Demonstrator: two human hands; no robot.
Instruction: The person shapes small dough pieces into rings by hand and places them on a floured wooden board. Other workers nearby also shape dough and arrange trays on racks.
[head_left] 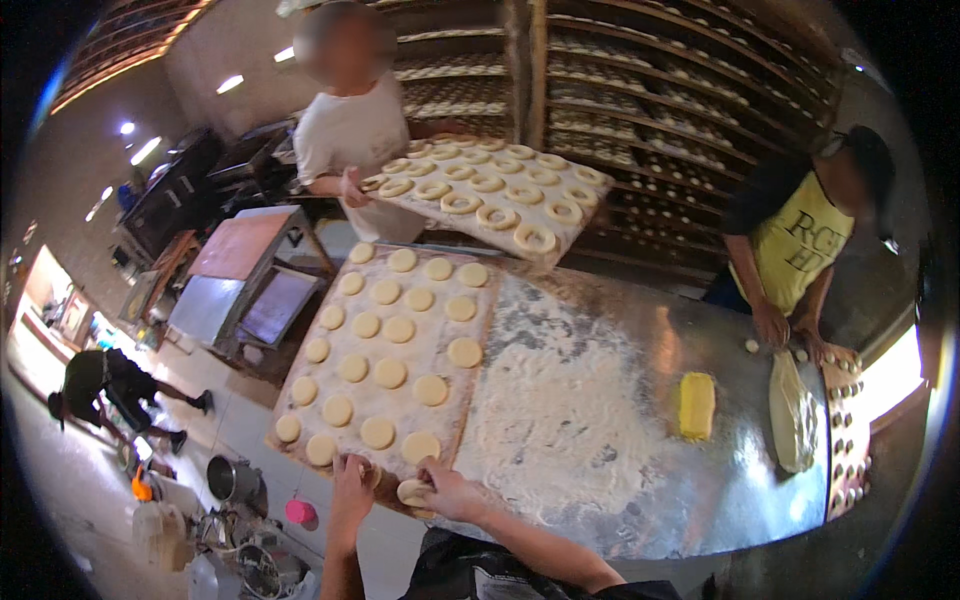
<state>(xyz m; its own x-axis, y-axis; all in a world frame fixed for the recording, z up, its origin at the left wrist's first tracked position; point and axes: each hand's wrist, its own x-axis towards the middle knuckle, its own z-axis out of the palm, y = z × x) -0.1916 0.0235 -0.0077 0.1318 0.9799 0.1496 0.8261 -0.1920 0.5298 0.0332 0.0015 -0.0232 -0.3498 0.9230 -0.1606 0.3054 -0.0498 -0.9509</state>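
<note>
A floured board (428, 352) lies on the left of the metal table, covered with flat dough rounds (389, 373) in rows. At its near edge my right hand (455, 492) pinches a pale dough round (413, 492), which looks tilted. Just left of it, my left hand (352, 488) is closed at the board's front edge, beside the nearest rounds. A bit of tan shows next to its fingers, too small to tell what it is.
Flour (570, 420) is spread across the metal table. Right of it sit a yellow block (696, 406) and a plastic-wrapped pale mass (793, 415). Beyond, a person holds a tray of dough rings (487, 184); another (800, 240) handles small dough balls. Metal pots (234, 479) stand on the floor.
</note>
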